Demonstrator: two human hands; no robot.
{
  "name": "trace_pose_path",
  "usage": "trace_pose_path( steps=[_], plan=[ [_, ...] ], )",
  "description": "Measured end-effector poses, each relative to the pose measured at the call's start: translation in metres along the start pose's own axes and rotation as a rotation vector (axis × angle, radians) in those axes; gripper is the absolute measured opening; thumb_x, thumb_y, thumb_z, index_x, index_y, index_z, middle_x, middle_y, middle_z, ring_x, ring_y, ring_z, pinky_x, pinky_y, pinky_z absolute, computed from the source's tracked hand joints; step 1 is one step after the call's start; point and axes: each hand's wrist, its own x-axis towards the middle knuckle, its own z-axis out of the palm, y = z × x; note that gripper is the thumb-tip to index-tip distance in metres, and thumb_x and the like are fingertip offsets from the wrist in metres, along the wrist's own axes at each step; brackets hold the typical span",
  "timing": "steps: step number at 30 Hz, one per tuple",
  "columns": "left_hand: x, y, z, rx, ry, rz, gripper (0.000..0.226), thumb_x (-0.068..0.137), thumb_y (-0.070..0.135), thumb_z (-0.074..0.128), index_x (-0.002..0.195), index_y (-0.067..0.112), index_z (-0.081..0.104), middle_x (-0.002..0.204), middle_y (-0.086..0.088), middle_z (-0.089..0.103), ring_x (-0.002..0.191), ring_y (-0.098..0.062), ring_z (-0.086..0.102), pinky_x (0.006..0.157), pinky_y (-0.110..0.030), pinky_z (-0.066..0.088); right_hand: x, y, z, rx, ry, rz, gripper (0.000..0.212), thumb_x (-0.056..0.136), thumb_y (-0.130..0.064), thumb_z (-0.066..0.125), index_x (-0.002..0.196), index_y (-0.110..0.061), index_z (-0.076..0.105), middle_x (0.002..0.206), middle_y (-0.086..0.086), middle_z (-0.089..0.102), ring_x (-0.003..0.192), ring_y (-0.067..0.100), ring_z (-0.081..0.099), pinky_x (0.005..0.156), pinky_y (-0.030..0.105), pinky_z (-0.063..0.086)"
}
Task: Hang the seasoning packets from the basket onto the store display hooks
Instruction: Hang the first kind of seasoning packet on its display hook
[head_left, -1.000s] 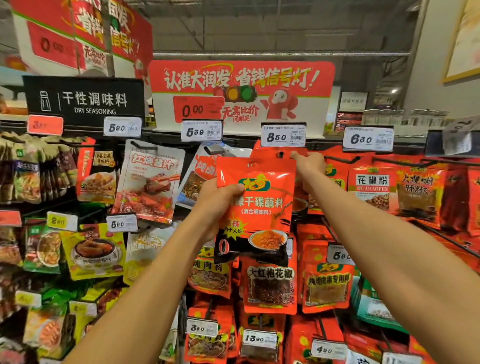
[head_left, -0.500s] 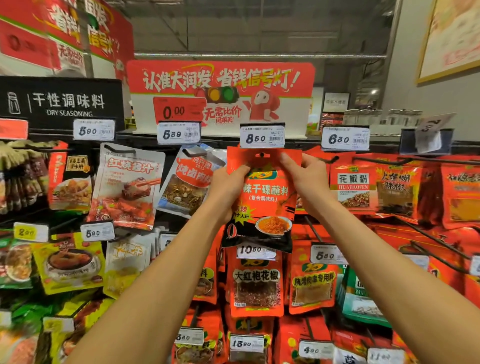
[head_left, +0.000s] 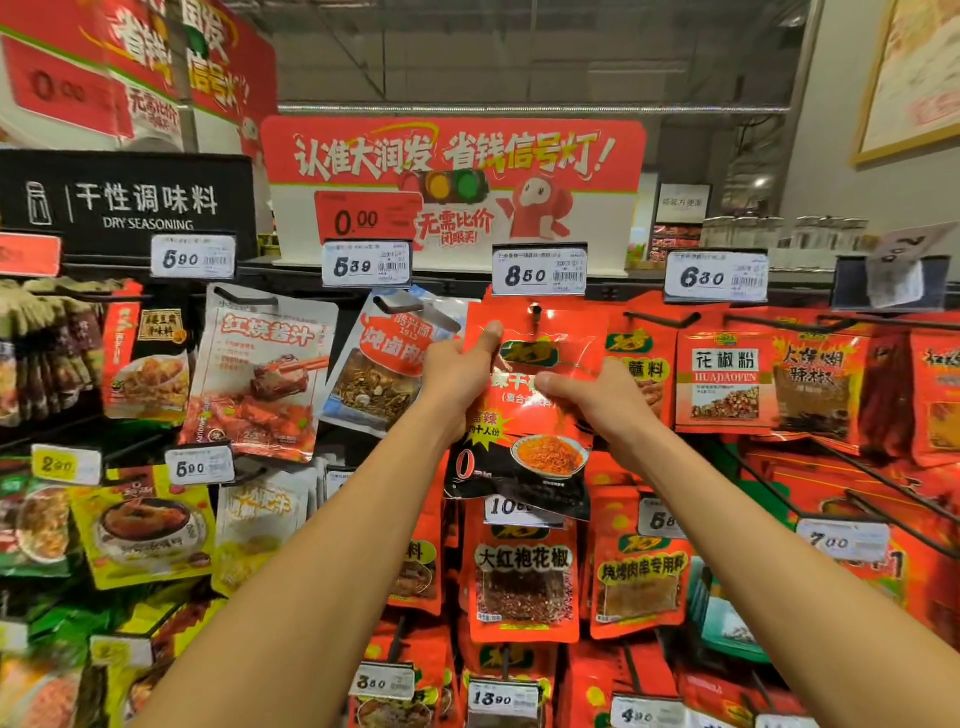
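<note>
An orange-red seasoning packet (head_left: 535, 431) with a black lower band hangs at the display hook (head_left: 535, 312) under the 8.50 price tag (head_left: 538, 270); the hook tip shows through its top hole. My left hand (head_left: 457, 369) grips the packet's left edge, thumb up on its front. My right hand (head_left: 597, 395) pinches its right side at mid height. The basket is out of view.
Rows of hooks carry other packets: white ones (head_left: 260, 369) to the left, orange-red ones (head_left: 722, 384) to the right and below (head_left: 524, 582). Price tags stick out on hook ends. A red promotional sign (head_left: 452, 171) stands on the top shelf.
Both hands have lifted the packet up to the hook below the 8.50 tag, and its top hole now sits on the hook. My right hand slid from the top corner down to the packet's side.
</note>
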Motion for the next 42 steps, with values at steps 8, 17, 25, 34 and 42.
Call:
trace_pose_path(
  steps=[8, 17, 25, 34, 42],
  plan=[
    [0.023, -0.036, 0.003, 0.225, -0.022, 0.036, 0.018, 0.088, 0.01, 0.07, 0.106, 0.007, 0.071, 0.096, -0.004, 0.074, 0.072, -0.007, 0.064, 0.047, -0.01, 0.046, 0.064, 0.02, 0.018, -0.349, 0.382, 0.182, 0.038, 0.076, -0.041, 0.086, 0.092, -0.011, 0.07, 0.097, 0.008, 0.073, 0.088, 0.028, 0.069, 0.069, 0.034, 0.048],
    [0.053, -0.053, 0.014, 0.372, 0.11, -0.042, 0.02, 0.08, 0.013, 0.083, 0.08, 0.007, 0.064, 0.093, -0.014, 0.072, 0.081, -0.025, 0.066, 0.061, -0.031, 0.052, 0.064, 0.046, -0.008, -0.595, 0.244, 0.244, 0.045, 0.08, -0.049, 0.08, 0.107, -0.014, 0.067, 0.107, 0.009, 0.071, 0.099, 0.031, 0.066, 0.085, 0.045, 0.058],
    [0.079, -0.058, 0.033, 0.371, 0.22, -0.081, 0.023, 0.079, 0.013, 0.085, 0.09, 0.0, 0.068, 0.11, -0.016, 0.069, 0.082, -0.021, 0.061, 0.063, -0.023, 0.047, 0.098, 0.049, 0.002, -0.731, 0.274, 0.238, 0.044, 0.087, -0.043, 0.075, 0.109, -0.005, 0.07, 0.116, 0.016, 0.071, 0.109, 0.035, 0.064, 0.082, 0.035, 0.048],
    [0.072, -0.055, 0.015, 0.423, 0.125, -0.006, 0.027, 0.078, 0.02, 0.085, 0.067, 0.015, 0.061, 0.076, -0.005, 0.068, 0.072, -0.021, 0.062, 0.066, -0.029, 0.05, 0.084, 0.054, -0.014, -0.541, 0.179, 0.25, 0.03, 0.09, -0.043, 0.072, 0.104, -0.016, 0.067, 0.106, 0.007, 0.071, 0.105, 0.029, 0.065, 0.092, 0.04, 0.053],
    [0.009, -0.015, -0.01, 0.248, 0.017, 0.023, 0.012, 0.092, 0.011, 0.063, 0.082, 0.013, 0.069, 0.101, -0.02, 0.076, 0.09, -0.033, 0.075, 0.055, -0.028, 0.05, 0.02, 0.018, -0.052, -0.483, 0.178, 0.226, 0.021, 0.098, -0.023, 0.058, 0.089, -0.01, 0.072, 0.088, 0.012, 0.075, 0.074, 0.029, 0.073, 0.062, 0.035, 0.059]
  ],
)
